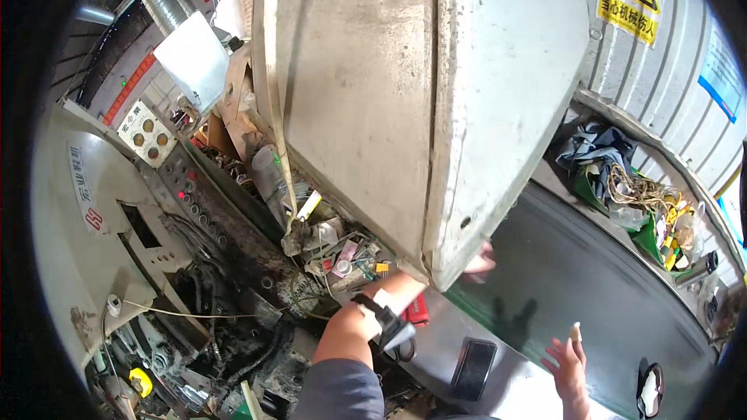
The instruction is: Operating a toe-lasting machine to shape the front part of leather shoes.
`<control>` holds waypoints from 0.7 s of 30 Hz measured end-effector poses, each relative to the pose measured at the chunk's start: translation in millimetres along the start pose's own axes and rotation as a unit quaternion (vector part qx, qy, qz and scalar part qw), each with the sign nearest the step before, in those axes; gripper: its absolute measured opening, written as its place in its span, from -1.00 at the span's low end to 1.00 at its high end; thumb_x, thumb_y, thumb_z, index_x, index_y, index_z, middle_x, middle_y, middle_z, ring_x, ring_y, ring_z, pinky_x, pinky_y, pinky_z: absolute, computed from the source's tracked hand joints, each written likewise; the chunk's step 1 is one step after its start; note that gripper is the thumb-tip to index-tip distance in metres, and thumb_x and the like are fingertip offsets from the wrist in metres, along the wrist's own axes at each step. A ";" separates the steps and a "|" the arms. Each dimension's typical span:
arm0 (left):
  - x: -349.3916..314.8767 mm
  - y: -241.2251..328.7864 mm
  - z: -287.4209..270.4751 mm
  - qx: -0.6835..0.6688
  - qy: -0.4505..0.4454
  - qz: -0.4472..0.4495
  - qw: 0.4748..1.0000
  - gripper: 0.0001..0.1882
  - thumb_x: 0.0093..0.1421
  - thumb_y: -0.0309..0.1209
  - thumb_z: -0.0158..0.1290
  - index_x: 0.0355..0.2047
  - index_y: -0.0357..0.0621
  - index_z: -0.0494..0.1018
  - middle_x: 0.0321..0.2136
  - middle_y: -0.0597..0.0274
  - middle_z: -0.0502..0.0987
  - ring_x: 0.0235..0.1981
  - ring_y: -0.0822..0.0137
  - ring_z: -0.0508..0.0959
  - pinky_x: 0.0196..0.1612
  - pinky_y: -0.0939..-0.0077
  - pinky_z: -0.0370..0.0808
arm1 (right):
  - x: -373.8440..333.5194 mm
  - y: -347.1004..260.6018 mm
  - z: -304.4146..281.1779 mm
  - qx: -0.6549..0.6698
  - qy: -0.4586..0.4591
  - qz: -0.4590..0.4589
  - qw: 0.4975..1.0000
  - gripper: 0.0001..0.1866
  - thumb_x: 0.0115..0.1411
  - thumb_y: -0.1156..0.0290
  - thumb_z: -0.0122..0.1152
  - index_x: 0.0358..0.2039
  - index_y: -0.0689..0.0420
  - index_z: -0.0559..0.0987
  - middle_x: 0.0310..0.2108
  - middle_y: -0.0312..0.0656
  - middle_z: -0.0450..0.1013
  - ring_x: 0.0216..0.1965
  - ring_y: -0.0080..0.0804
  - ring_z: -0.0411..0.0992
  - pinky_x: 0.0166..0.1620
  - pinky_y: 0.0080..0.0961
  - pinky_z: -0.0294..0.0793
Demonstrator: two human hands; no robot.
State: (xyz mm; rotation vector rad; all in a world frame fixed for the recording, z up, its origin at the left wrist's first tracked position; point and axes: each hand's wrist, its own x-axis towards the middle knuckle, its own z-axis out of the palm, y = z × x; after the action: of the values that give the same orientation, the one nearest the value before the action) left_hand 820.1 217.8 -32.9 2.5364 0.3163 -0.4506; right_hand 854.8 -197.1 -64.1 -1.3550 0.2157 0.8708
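My left arm reaches forward past the lower corner of a large grey metal housing (373, 109). That corner hides much of my left hand (481, 262). Its visible part is blurred above the dark green conveyor belt (537, 257), so any held thing cannot be made out. A black strapped device (385, 323) sits on my left forearm. Over the belt's near side, my right hand (569, 365) is raised with its fingers apart and nothing in them. One finger wears a pale wrap (576, 333). A black-and-white object (650, 390) lies on the belt to the right.
A phone (473, 369) and a red pouch (416, 311) lie on the metal ledge before the belt. Small clutter (350, 260) is heaped left of the housing. Beyond the belt stands a green bin (650, 245) of scraps. Left is a machine cabinet (85, 225) with exposed hoses.
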 end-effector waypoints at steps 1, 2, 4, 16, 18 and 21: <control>-1.1 -1.8 23.6 -0.075 0.073 0.087 0.991 -0.45 0.17 0.13 0.12 -0.24 -0.14 0.67 -0.49 0.04 0.66 -0.36 0.03 0.67 -0.14 0.11 0.55 | 2.8 -4.7 24.7 0.042 -0.038 0.016 0.998 -0.35 0.36 0.04 0.12 0.36 -0.09 0.15 0.21 -0.05 0.26 0.19 -0.02 0.26 0.16 0.13 0.34; -5.7 27.3 3.8 -0.099 0.036 0.018 0.994 -0.45 0.17 0.13 0.13 -0.20 -0.13 0.65 -0.41 0.04 0.67 -0.31 0.02 0.66 -0.14 0.09 0.54 | 8.3 -6.7 27.7 0.042 -0.027 0.017 0.999 -0.35 0.36 0.04 0.12 0.36 -0.09 0.15 0.21 -0.05 0.26 0.19 -0.02 0.26 0.16 0.13 0.34; 2.1 16.1 4.3 -0.082 0.072 0.025 0.994 -0.47 0.17 0.11 0.14 -0.19 -0.12 0.65 -0.39 0.04 0.67 -0.29 0.01 0.66 -0.13 0.10 0.54 | 27.7 -0.9 39.1 0.156 -0.064 0.050 0.984 -0.44 0.37 0.08 0.11 0.30 -0.07 0.25 0.17 -0.13 0.35 0.14 -0.04 0.34 0.15 0.11 0.37; 39.0 -173.0 27.3 0.098 0.220 -0.224 0.944 -0.55 0.16 0.00 0.14 -0.15 -0.09 0.63 -0.28 -0.01 0.63 -0.20 -0.01 0.62 -0.07 0.11 0.52 | -34.2 12.2 -73.0 0.163 -0.173 0.131 0.962 -0.29 0.36 0.08 0.09 0.45 -0.27 0.07 0.29 -0.06 0.28 0.28 0.07 0.26 0.23 0.31 0.27; 44.1 -184.4 26.7 0.101 0.223 -0.241 0.939 -0.56 0.16 -0.02 0.14 -0.15 -0.08 0.63 -0.27 -0.01 0.62 -0.19 -0.02 0.61 -0.06 0.11 0.52 | -43.2 19.7 -98.2 0.170 -0.194 0.109 0.960 -0.32 0.37 0.11 0.10 0.44 -0.28 0.10 0.18 -0.11 0.40 0.16 -0.03 0.41 0.22 0.23 0.31; 52.7 -197.0 23.9 0.106 0.227 -0.261 0.932 -0.58 0.16 -0.05 0.15 -0.14 -0.07 0.63 -0.24 -0.02 0.61 -0.16 -0.02 0.60 -0.05 0.12 0.51 | -62.4 18.1 -102.6 0.164 -0.038 0.095 0.981 -0.34 0.36 0.09 0.12 0.42 -0.26 0.14 0.00 -0.16 0.52 0.02 -0.11 0.50 0.21 0.20 0.33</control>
State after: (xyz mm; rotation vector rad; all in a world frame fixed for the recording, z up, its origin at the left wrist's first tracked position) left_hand 801.1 374.5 -164.2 2.7286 1.1911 -0.0744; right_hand 835.3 -317.0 -65.6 -1.0030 0.4158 0.9972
